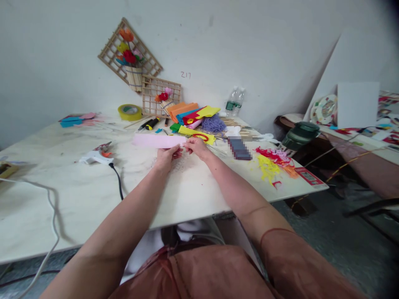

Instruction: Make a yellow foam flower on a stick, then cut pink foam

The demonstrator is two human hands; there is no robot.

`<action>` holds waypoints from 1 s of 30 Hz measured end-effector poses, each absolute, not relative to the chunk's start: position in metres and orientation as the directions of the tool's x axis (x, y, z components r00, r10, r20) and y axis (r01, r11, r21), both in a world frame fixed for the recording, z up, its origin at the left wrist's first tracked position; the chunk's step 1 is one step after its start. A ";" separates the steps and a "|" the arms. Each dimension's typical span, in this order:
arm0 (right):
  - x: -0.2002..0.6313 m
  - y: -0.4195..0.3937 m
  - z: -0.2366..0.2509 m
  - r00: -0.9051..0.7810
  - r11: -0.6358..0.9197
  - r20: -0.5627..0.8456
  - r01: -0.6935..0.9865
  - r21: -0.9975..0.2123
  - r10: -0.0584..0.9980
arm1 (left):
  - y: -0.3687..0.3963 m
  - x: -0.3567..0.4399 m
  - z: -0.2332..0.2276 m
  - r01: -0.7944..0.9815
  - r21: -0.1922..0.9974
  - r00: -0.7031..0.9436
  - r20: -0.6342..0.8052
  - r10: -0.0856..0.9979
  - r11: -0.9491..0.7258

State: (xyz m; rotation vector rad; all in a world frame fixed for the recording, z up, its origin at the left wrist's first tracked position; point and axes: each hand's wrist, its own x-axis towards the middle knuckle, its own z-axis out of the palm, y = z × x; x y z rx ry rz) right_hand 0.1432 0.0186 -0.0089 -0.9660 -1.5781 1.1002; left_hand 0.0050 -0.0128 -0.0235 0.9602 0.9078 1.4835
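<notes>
Pink paper strip is held above the table middle, toward the far edge. Left hand grip is pinched on its right end; right hand grip is pinched there too. Glue gun is lying toward the left edge. Colored felt sheets are piled by the far edge.

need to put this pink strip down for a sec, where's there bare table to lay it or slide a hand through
Bare table lies along the near edge, from the glue gun cord across to the yellow scraps. Another open patch sits between the glue gun and tape roll. It is crowded behind both hands, around the felt sheets and purple yarn.
</notes>
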 end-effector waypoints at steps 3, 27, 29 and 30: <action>0.144 0.019 -0.009 -0.246 0.258 0.236 0.060 -0.964 0.940 | -0.012 0.005 -0.025 -0.375 0.920 -0.079 0.091 0.993 -0.114; 0.201 0.044 0.019 0.247 -0.154 0.139 0.866 -0.475 0.959 | -0.008 0.004 -0.027 -0.430 0.889 -0.176 0.088 0.980 -0.157; 0.193 0.045 0.021 0.203 -0.157 0.107 0.930 -0.331 0.973 | -0.008 0.005 -0.027 -0.423 0.893 -0.172 0.088 0.981 -0.154; 0.189 0.045 0.022 0.177 -0.146 0.092 0.951 -0.273 0.980 | -0.007 0.005 -0.027 -0.421 0.894 -0.170 0.087 0.982 -0.152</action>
